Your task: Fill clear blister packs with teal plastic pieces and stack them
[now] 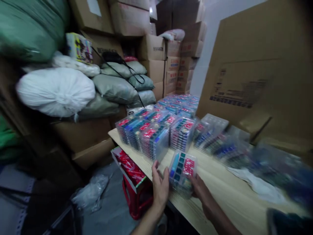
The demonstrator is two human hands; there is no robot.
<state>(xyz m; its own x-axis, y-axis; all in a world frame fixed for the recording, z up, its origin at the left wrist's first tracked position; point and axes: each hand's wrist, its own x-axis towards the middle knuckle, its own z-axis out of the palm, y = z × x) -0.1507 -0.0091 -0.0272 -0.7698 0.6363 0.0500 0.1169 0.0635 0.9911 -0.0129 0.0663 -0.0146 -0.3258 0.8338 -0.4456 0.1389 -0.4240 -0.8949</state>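
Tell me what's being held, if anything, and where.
A clear plastic case, gripped at its lower right edge by the right hand; whether the left hand touches it is unclear.

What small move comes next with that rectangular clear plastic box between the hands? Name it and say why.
I would probably close the left hand against the box: its fingers are spread at the box's left side, while the right hand touches the lower right edge, so a steadier two-sided hold seems easy.
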